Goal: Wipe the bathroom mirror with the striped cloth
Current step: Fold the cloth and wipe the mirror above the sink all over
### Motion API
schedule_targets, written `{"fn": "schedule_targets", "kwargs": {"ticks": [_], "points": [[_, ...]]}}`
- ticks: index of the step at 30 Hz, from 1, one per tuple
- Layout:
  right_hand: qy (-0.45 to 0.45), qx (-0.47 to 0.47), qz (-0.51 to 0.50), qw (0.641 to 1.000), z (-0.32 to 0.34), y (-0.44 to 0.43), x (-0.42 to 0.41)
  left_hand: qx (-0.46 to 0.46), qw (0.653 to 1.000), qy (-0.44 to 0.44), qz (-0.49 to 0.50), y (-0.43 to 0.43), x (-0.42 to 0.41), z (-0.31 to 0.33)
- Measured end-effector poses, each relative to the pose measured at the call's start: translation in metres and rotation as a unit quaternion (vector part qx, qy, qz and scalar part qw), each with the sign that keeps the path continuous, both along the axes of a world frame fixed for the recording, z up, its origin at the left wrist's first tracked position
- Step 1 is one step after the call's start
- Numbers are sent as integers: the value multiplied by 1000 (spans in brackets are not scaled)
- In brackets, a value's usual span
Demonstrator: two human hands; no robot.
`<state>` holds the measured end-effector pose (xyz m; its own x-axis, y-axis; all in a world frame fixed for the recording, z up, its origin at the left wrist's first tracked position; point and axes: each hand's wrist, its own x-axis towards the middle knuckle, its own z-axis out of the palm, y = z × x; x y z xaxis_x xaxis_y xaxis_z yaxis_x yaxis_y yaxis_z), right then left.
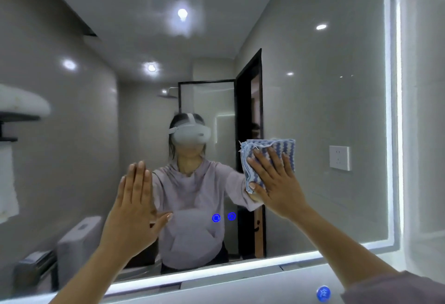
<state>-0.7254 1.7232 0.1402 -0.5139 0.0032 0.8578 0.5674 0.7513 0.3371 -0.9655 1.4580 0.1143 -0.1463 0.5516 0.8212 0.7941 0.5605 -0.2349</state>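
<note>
Cloth (269,156): blue-white stripes (folded)

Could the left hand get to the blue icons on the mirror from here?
Probably yes: the left hand, open and empty, is raised at the mirror just beside the blue icons, with nothing between.

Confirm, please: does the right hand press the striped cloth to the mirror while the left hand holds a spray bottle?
Not quite: the head view shows the left hand empty, fingers straight; the right hand does press the striped cloth to the mirror.
</note>
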Motion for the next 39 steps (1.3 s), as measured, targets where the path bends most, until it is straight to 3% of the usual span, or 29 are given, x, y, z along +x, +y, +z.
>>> {"fn": "schedule_targets", "kwargs": {"ticks": [8,18,29,39], "points": [[18,-3,20,1000,2,24,20,46,998,-26,-25,22,62,-12],[-33,-61,38,997,4,17,28,24,999,-42,-6,69,125,-16],[-28,-87,64,994,1,14,25,17,996,-88,-5,89,142,-4],[1,-55,75,996,-3,19,19,40,997,-57,-22,134,126,34]]}}
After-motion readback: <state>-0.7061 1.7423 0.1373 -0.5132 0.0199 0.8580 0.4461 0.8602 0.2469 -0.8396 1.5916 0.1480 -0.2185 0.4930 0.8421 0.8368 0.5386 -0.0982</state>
